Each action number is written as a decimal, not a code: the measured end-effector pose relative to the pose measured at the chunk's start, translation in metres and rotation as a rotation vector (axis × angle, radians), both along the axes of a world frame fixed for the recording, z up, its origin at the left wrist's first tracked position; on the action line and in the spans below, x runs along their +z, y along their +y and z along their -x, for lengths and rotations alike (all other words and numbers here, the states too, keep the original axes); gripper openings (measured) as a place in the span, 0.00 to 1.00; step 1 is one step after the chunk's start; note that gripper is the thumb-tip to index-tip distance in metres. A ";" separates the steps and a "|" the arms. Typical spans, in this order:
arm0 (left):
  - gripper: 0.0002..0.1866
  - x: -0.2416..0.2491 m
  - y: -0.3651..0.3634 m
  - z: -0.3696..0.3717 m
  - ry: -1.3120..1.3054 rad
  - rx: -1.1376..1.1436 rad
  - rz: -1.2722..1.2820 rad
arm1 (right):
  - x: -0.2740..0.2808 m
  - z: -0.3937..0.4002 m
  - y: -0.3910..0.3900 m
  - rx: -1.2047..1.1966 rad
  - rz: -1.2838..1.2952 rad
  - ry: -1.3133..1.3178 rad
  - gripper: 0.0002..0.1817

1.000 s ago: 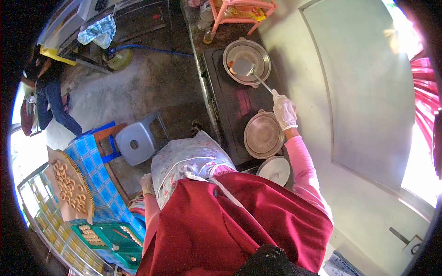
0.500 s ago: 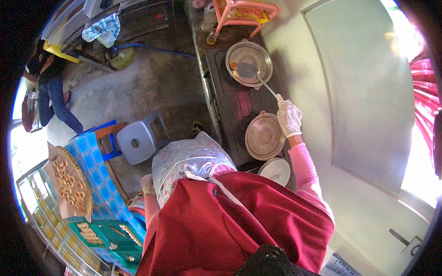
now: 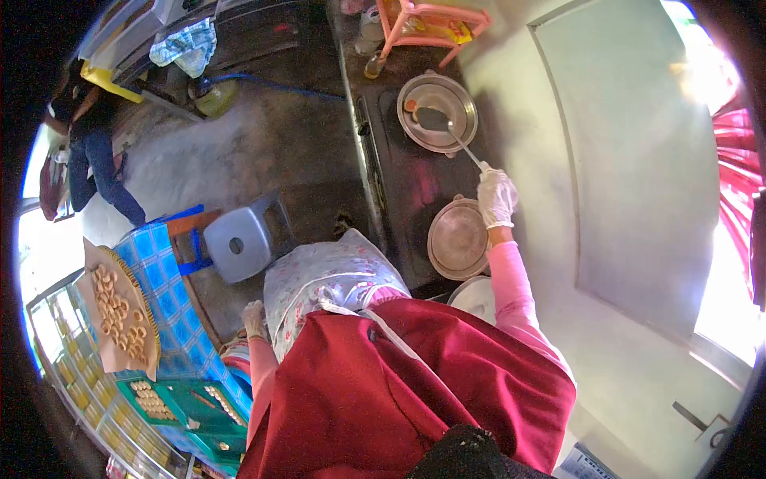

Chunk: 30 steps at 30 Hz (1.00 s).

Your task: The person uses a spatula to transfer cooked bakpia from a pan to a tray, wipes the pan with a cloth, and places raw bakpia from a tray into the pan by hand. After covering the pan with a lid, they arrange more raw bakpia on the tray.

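Closest in: floral apron (image 3: 323, 279) on the wearer's front. L hand (image 3: 254, 321), thin pale glove, hangs just beside the apron's L edge; its grip is too small to read, so can't tell if it holds anything.

To the L, the cloth-covered desk (image 3: 195, 339) (blue check). At its near end: green tray (image 3: 195, 403) w/ rows of small pale pieces (image 3: 152, 399). Along its L edge: woven tray (image 3: 146, 307) lined w/ brown paper (image 3: 120, 367), lots of round pieces (image 3: 128, 335) on top.

R side, the stove desk (image 3: 407, 64) runs fwd along the wall. Near end: white round thing (image 3: 473, 295), lid or plate, can't tell which, partly behind the R sleeve. Next, on the near part of the black stove (image 3: 407, 180): 2nd metal pan (image 3: 456, 239), R hand (image 3: 497, 195) overlapping its R edge in view. R hand, gloved too, has its grip clenched round the handle end of a metal spatula (image 3: 466, 147). Spatula slants fwd-L; blade is inside the far pan (image 3: 405, 137), at the stove's far R part (whether it touches the bottom, can't tell). One orange-brown piece (image 3: 411, 105) sits by the blade, toward the pan's L rim.

Farther: small jar (image 3: 373, 67) near the stove desk's L edge, pink rack (image 3: 399, 36) beside it. Far L, across the floor: person in jeans (image 3: 100, 164).
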<state>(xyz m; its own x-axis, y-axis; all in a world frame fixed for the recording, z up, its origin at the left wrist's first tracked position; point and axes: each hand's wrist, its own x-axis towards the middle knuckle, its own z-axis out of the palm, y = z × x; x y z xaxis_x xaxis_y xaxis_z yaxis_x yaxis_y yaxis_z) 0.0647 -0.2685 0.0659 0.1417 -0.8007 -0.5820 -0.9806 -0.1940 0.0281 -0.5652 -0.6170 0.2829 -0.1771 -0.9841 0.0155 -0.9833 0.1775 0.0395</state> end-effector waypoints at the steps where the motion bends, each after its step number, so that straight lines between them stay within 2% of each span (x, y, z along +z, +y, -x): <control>1: 0.03 -0.003 0.009 -0.003 0.064 0.069 0.049 | 0.002 0.004 0.000 -0.056 0.050 -0.081 0.12; 2: 0.03 -0.008 0.017 -0.005 0.129 0.135 0.095 | 0.006 0.013 -0.004 -0.068 0.046 -0.119 0.12; 4: 0.06 0.003 0.019 0.006 -0.035 0.050 0.017 | 0.012 0.037 -0.015 -0.103 0.039 -0.192 0.12; 5: 0.07 0.010 0.017 0.010 -0.116 0.003 -0.021 | 0.009 0.056 -0.022 0.017 0.084 -0.147 0.12; 6: 0.07 0.009 0.017 0.008 -0.046 0.008 -0.004 | 0.006 0.076 -0.032 0.136 0.129 -0.101 0.13; 8: 0.09 -0.002 0.025 0.000 0.094 0.026 0.031 | 0.003 0.102 -0.077 0.213 -0.196 0.173 0.14; 9: 0.09 -0.010 0.030 -0.006 0.132 0.028 0.067 | -0.002 0.114 -0.094 0.278 -0.279 0.201 0.14; 11: 0.10 -0.020 0.034 -0.013 0.203 0.034 0.141 | -0.015 0.142 -0.131 0.421 -0.395 0.068 0.13; 13: 0.10 0.008 0.029 -0.010 0.119 -0.063 0.191 | -0.026 0.160 -0.160 0.424 -0.469 -0.186 0.13; 14: 0.10 0.022 0.025 -0.005 0.076 -0.108 0.216 | -0.010 0.144 -0.170 0.201 -0.584 -0.329 0.12; 17: 0.09 0.006 0.025 -0.015 -0.124 -0.169 0.135 | -0.005 0.128 -0.196 0.122 -0.595 -0.445 0.17; 20: 0.07 0.025 0.022 -0.002 0.771 1.173 0.168 | -0.008 0.111 -0.210 0.197 -0.598 -0.338 0.18; 22: 0.07 0.011 0.038 0.000 0.634 0.991 0.225 | -0.036 0.119 -0.211 0.215 -0.551 -0.520 0.18; 23: 0.08 0.013 0.042 0.003 0.605 0.990 0.257 | -0.050 0.123 -0.212 0.222 -0.526 -0.611 0.18; 24: 0.08 0.014 0.045 0.006 0.575 0.990 0.288 | -0.054 0.120 -0.209 0.235 -0.502 -0.525 0.18; 26: 0.10 0.034 0.044 0.026 0.595 1.172 0.365 | -0.057 0.111 -0.184 0.257 -0.447 -0.352 0.17; 27: 0.13 0.014 0.058 0.010 0.298 0.795 0.219 | -0.050 0.103 -0.165 0.180 -0.444 -0.447 0.17; 29: 0.13 0.004 0.071 0.010 0.426 0.787 0.299 | -0.078 0.109 -0.138 0.377 -0.332 -0.241 0.18; 30: 0.12 0.005 0.073 0.013 0.446 0.810 0.299 | -0.079 0.098 -0.112 0.245 -0.269 -0.305 0.18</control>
<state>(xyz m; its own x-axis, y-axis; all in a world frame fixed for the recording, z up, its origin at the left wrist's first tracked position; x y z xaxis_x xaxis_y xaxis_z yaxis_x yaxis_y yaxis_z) 0.0515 -0.1951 0.0708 0.5306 -0.6813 -0.5043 -0.4404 -0.7299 0.5228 -0.6628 -0.7295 0.2044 0.1034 -0.9595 -0.2619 -0.9689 -0.0376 -0.2446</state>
